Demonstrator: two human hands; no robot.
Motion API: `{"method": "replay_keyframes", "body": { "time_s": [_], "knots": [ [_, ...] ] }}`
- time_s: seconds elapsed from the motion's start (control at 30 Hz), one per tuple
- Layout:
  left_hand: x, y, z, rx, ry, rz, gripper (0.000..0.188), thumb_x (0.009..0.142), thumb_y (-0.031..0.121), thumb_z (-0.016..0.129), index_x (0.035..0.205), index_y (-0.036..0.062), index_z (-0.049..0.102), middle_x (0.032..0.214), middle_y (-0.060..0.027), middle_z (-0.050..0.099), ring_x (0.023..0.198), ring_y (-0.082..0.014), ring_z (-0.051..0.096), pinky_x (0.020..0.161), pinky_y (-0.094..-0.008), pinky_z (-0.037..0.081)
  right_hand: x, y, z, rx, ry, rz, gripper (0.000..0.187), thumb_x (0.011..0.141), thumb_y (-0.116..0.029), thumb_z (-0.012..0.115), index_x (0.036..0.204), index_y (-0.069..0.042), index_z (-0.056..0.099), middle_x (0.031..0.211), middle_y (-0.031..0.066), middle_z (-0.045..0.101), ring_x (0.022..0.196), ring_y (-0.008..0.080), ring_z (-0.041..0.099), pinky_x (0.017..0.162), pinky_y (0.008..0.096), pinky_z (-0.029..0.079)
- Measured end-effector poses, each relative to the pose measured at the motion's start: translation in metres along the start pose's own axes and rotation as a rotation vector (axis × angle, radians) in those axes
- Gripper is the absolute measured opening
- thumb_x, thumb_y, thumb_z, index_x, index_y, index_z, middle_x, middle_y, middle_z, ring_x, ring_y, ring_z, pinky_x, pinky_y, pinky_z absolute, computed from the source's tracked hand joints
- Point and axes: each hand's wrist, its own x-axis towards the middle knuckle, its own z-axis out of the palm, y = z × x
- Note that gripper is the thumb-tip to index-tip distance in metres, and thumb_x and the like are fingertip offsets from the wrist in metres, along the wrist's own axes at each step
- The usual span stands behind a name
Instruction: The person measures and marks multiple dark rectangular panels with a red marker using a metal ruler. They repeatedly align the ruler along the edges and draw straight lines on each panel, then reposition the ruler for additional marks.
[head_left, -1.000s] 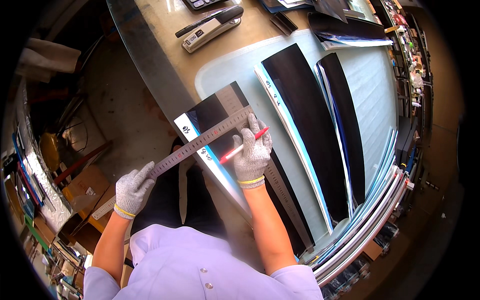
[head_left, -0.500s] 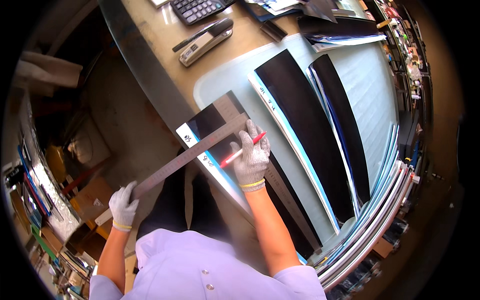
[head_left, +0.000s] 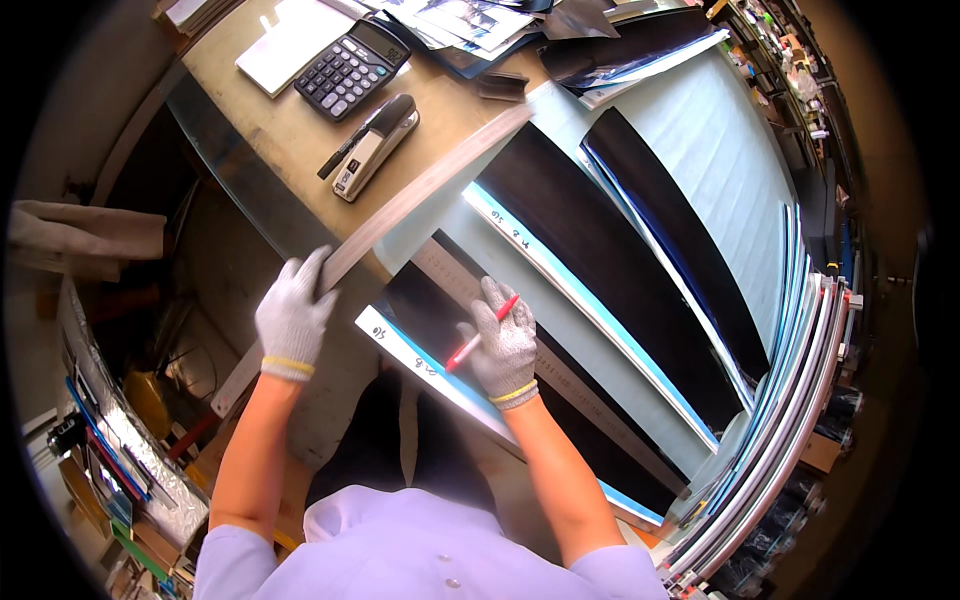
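So the left hand (head_left: 293, 318), in a grey knit glove, is holding a long metal ruler (head_left: 420, 193) partway along its length. The thumb and fingers are closing around it, so there's no real gap in that grip. The ruler's longer part is stretching up and to the right of the hand, over the tan tabletop (head_left: 445, 90), and the short end is sticking out below and left of it. It's looking a bit blurry, so I can't really tell whether the far end is touching anything.

The right hand (head_left: 505, 345), also gloved, is pinching a red-and-white pen (head_left: 464, 352) with curled fingers, and the pen is lying slantwise across them. That hand is sitting over a white-edged stack of black sheets (head_left: 422, 302), and a second ruler (head_left: 578, 392) is lying along the stack, running out above and below the hand. Another black stack (head_left: 600, 270) is lying just right of that grip. Up past the left hand, a stapler (head_left: 373, 155) and a calculator (head_left: 345, 75) are sitting on the tabletop.
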Motion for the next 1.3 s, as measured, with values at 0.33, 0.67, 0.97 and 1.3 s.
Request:
{"method": "replay_keyframes", "body": {
  "time_s": [0.33,0.67,0.97,1.3],
  "knots": [
    [0.033,0.033,0.032,-0.185,0.163,0.234,0.041,0.081,0.007,0.077,0.122,0.0078,0.071,0.120,-0.0131,0.067,0.112,-0.0364,0.063,0.104,-0.0466,0.048,0.002,-0.004,-0.005,-0.084,-0.051,0.022,0.050,0.068,-0.013,0.088,0.113,-0.007,0.067,0.134,0.0208,0.068,0.124,0.0428,0.063,0.104,0.0524,0.051],
    [-0.013,-0.030,0.008,-0.039,0.175,-0.076,0.049,0.082,0.011,0.074,0.130,0.0020,0.068,0.136,-0.0195,0.063,0.130,-0.0401,0.055,0.114,-0.0503,0.039,0.002,-0.005,-0.007,-0.091,-0.131,0.048,0.048,0.068,-0.014,0.087,0.110,-0.006,0.066,0.134,0.0238,0.067,0.122,0.0420,0.065,0.104,0.0524,0.049],
    [-0.045,-0.084,-0.012,-0.141,0.029,0.028,0.063,0.070,-0.003,0.069,0.132,0.0090,0.071,0.082,-0.0154,0.057,0.068,-0.0339,0.060,0.065,-0.0403,0.050,0.003,-0.004,-0.006,-0.083,-0.103,0.043,0.045,0.073,-0.014,0.086,0.113,-0.006,0.067,0.135,0.0200,0.069,0.120,0.0408,0.066,0.103,0.0503,0.050],
    [0.030,-0.003,0.010,-0.249,0.000,-0.034,0.062,0.079,0.009,0.082,0.138,0.0068,0.064,0.099,-0.0181,0.065,0.087,-0.0347,0.067,0.078,-0.0399,0.055,0.009,-0.004,-0.011,-0.071,-0.117,0.051,0.045,0.073,-0.015,0.086,0.112,-0.007,0.066,0.135,0.0211,0.067,0.120,0.0416,0.066,0.102,0.0512,0.050]
  ]
}}
